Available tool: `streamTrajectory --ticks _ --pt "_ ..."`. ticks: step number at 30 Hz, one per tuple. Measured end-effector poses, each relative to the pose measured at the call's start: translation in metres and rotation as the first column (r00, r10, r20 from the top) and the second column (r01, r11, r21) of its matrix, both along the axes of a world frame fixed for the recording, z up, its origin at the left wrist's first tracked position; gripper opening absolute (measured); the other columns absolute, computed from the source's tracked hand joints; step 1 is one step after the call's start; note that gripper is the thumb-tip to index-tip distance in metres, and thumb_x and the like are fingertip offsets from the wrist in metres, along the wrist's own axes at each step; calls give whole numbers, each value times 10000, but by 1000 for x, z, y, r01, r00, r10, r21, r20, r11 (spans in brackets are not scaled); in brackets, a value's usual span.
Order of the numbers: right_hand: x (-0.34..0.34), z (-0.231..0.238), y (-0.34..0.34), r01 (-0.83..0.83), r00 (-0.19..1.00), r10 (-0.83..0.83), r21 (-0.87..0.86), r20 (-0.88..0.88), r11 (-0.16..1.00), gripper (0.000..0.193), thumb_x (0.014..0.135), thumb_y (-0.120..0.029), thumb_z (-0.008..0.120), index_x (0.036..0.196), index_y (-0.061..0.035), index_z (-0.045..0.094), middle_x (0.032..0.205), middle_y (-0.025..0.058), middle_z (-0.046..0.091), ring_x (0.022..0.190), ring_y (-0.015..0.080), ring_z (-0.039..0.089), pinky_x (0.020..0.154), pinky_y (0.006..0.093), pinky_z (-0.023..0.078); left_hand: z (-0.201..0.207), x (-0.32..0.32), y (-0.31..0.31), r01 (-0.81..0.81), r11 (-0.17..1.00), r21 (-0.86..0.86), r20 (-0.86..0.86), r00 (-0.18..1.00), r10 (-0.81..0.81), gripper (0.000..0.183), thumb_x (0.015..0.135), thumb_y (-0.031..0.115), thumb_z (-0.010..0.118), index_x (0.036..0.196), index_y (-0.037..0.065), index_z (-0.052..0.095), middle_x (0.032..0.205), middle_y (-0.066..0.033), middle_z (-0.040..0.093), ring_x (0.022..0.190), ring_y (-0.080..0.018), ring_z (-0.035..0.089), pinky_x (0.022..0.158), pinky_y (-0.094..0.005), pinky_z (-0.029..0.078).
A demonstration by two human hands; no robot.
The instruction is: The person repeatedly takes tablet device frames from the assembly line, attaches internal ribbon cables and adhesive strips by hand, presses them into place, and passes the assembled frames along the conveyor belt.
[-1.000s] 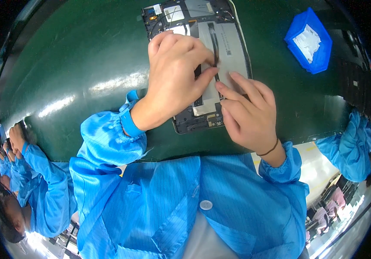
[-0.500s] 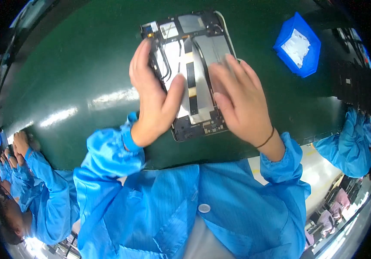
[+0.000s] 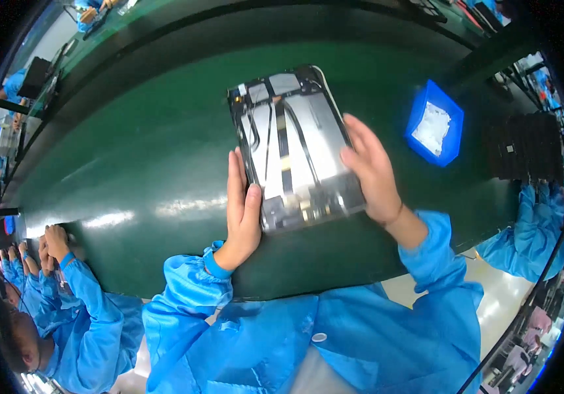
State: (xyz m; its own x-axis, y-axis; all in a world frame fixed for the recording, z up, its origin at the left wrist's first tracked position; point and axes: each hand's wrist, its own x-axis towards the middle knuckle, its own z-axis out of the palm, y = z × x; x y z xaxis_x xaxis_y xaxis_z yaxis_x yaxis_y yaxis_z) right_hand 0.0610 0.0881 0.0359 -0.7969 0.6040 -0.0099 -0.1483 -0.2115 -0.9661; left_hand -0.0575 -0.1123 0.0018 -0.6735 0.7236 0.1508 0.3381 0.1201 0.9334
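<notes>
Above the middle of the green desk [image 3: 131, 151], an opened tablet [image 3: 295, 148] with its back cover off is being held between both hands, its silver plates and dark ribbon strips facing up. The left hand [image 3: 242, 210] is pressing along the tablet's left edge near the lower corner, its grip closed on that edge with the thumb lying over the rim and the fingers [image 3: 234, 174] stretching up the side. The right hand [image 3: 374, 174] is clasping the right edge, its grip also holding the tablet, fingers spread along the side and the palm against the lower right corner. The tablet is sitting tilted, its top leaning a little to the left.

To the right, well apart from the tablet, a blue tray [image 3: 434, 125] with something white inside is resting on the desk, and a dark ribbed block [image 3: 525, 148] is lying just beyond it. At the lower left, another person in a blue coat [image 3: 91, 315] is working with both hands at the desk's edge.
</notes>
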Motion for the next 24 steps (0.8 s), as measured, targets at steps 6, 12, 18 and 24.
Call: streamTrajectory --ticks 6,12,18,24 --pt "-148 -35 92 215 967 -222 -67 -129 974 568 941 -63 538 1451 57 317 1490 191 409 1367 252 409 1119 336 319 -6 -17 18 -44 983 180 101 995 27 603 1011 162 397 1523 -33 147 1580 -219 205 1477 -321 186 1199 -418 116" --pt "-187 -69 143 535 842 -476 502 -253 680 487 902 -80 572 1359 35 451 1392 215 505 1325 324 458 1107 380 342 -14 -18 22 -19 962 272 74 997 -2 597 990 101 429 1519 -14 179 1566 -200 239 1455 -301 239 1190 -412 171" --pt "-110 -42 35 239 964 -32 816 -262 527 255 784 26 574 1015 -47 653 1139 157 645 1085 343 600 952 424 464 15 -6 10 104 948 300 -445 894 43 576 829 -23 537 1381 -28 373 1403 -235 454 1319 -416 415 1121 -478 293" --pt "-72 -52 16 -68 960 276 921 -43 383 141 795 -46 591 885 -99 686 1023 60 688 1017 264 616 889 418 471 85 8 30 392 429 814 -577 468 669 399 915 262 593 1282 150 485 1198 -79 564 1058 -320 560 977 -545 412"
